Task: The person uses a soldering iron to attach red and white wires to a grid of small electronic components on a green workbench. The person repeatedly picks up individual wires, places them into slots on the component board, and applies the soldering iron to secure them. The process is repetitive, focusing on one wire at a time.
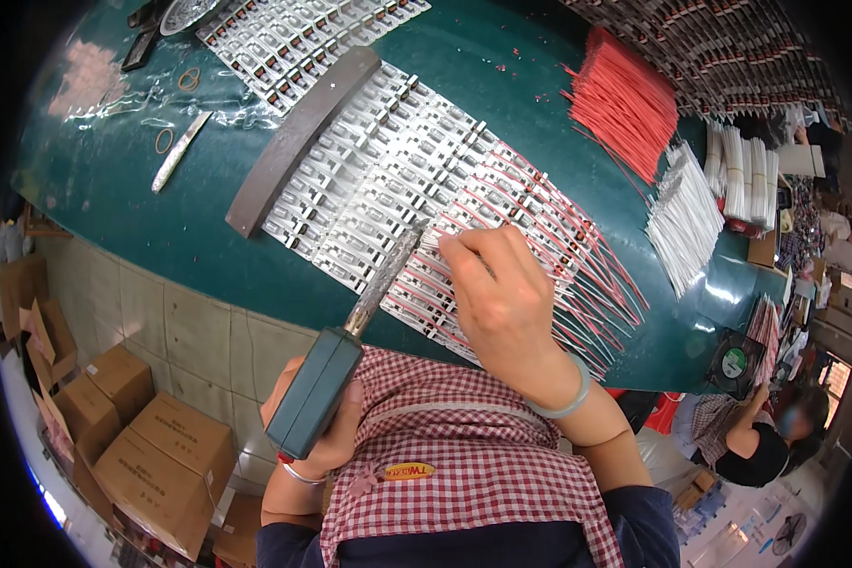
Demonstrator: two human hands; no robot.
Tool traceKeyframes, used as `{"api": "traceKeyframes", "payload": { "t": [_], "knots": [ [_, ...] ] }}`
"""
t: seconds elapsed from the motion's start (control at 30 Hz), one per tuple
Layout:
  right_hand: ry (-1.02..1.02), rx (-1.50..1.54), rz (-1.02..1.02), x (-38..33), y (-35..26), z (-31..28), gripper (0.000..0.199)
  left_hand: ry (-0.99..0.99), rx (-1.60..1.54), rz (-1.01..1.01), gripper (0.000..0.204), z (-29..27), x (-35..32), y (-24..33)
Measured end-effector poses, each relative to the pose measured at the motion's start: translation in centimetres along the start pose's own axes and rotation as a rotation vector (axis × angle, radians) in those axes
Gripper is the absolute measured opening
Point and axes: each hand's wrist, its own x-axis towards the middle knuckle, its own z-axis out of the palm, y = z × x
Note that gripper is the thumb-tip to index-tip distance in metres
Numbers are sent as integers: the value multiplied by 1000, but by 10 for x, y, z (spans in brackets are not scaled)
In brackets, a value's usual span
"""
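My left hand (346,417) is wrapped round the green handle of a soldering gun (314,393). Its metal barrel slants up and right, the tip close to my right fingertips. My right hand (506,293) is closed in a pinch, with the pale end of a white wire (433,237) showing at the fingertips. Both tip and fingers are over rows of small silvery metal parts (379,180) on the green table. Red and white wires (587,256) fan out rightward from the parts around my right hand. A dark brown curved bar (303,142) lies across the rows' left end.
Red wires (625,104) and white wires (686,218) lie piled at the right. More part rows (303,38) are at the back. A knife-like strip (180,151) and rubber bands (164,141) lie left. Cardboard boxes (166,454) stand on the floor; another person (743,435) is at the right.
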Motion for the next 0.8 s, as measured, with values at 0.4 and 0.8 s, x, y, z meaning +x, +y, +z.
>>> {"api": "traceKeyframes", "payload": {
  "t": [0.4, 0.8],
  "knots": [
    [5, 2, 6, 3, 8, 1, 32, 13, -39, 29, 23, 9, 12, 1],
    [-17, -23, 16, 4, 7, 0, 30, -23, 10, 14, 22, 5, 10, 2]
  ]
}}
